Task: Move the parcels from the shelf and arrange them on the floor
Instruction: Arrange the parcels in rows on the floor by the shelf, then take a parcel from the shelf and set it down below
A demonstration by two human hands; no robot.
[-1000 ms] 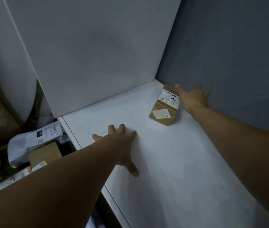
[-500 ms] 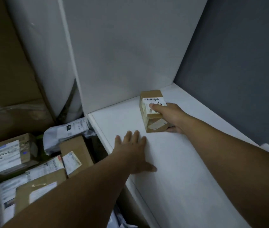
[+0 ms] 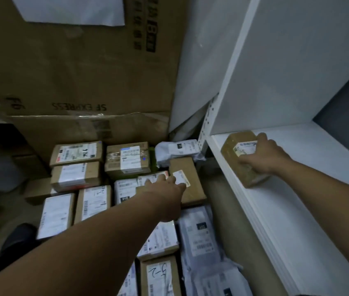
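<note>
- Counting, nearest the feet, a brown cardboard box with handwritten digits on its white label [image 3: 158,276] and grey plastic mailer bags [image 3: 199,233], already laid flat in rough rows on the floor [image 3: 218,201].
- Reaching over those rows with the left grip [image 3: 165,195]: fingers straight, palm down, holding nothing, fingertips above a flat brown parcel with a small white label [image 3: 195,193]; cannot tell whether touching it.
- Clamping the right grip [image 3: 265,154] on the small brown cardboard parcel with a barcode label [image 3: 230,157]: fingers curled over its top, pinching it firmly.
- Placing that parcel at the front left corner of the white shelf board [image 3: 297,199], apparently resting on the board, just beside the edge above the floor rows.
- Judging the task close to finished: many parcels down, no other parcel visible on this board, though only part of the shelf in view.
- Leaving one step: carrying this parcel off the shelf and setting it into a gap in the rows, probably near the left grip.
- Noting farther back taped brown boxes [image 3: 126,159], a white mailer bag [image 3: 177,150] and tall cardboard cartons [image 3: 73,67] behind everything.
</note>
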